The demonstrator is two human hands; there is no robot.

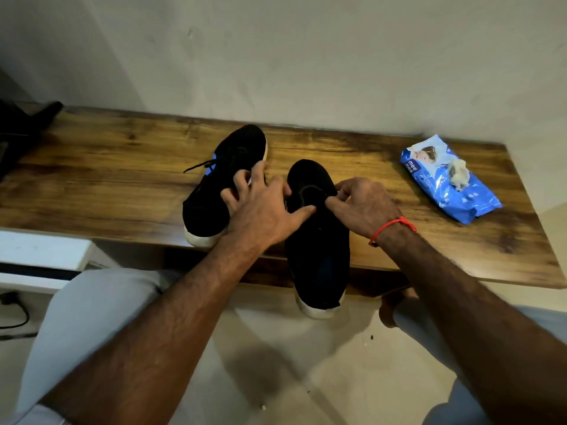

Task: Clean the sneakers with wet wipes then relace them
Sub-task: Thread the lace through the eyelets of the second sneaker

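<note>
Two black sneakers with white soles lie on a wooden table. The left sneaker is laced, one lace end trailing to the left. The right sneaker hangs with its heel over the table's front edge. My left hand is spread above the gap between the shoes, fingers extended, its thumb touching the right sneaker's tongue. My right hand pinches a black lace at the right sneaker's upper. A blue pack of wet wipes lies at the right, a crumpled used wipe on top of it.
A pale wall stands right behind the table. A dark object sits at the table's far left end. A white unit and a black cable are at the lower left. My knees in light trousers are under the table's edge.
</note>
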